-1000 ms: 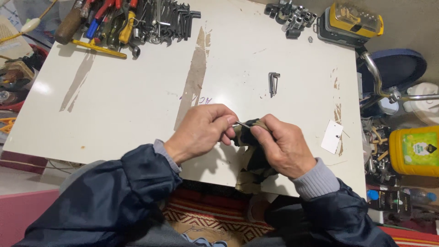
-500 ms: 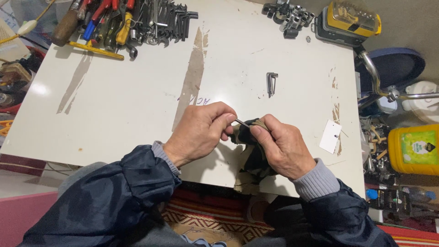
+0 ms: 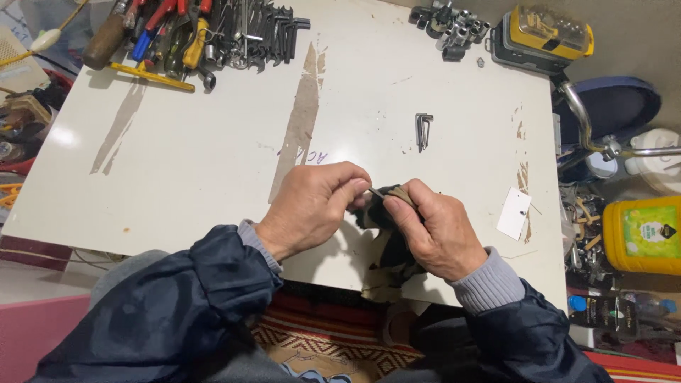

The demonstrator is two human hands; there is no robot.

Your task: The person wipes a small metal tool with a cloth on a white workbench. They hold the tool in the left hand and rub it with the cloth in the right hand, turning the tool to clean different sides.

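Over the near edge of the scuffed white worktable (image 3: 213,163) I have both hands pressed together on one small job. My left hand (image 3: 312,206) is curled into a fist, with thumb and forefinger pinching a thin, dark metal sliver (image 3: 376,192) whose tip pokes out toward the other hand. My right hand (image 3: 436,230) is closed around a crumpled dark olive-and-black rag (image 3: 386,213), which bunches between the two hands and hangs down past the table's near edge. Compared with a second ago, almost nothing has shifted: the hands stay clamped in the same spot, and only the view has tipped slightly, so I judge the fiddly work on the sliver in the rag is ongoing rather than finished. Farther up the table from the rag lies a small bent steel hex key (image 3: 423,130), untouched. At the table's far left corner sits a heap of red-, yellow- and blue-handled screwdrivers and dark spanners (image 3: 206,32); at the far right edge is a cluster of dark sockets (image 3: 448,25) beside a yellow-and-black bit case (image 3: 543,35). A small white card tag (image 3: 513,213) lies near the table's right edge, just beyond my right hand. Off the table to the right stands a yellow plastic jug (image 3: 642,234).
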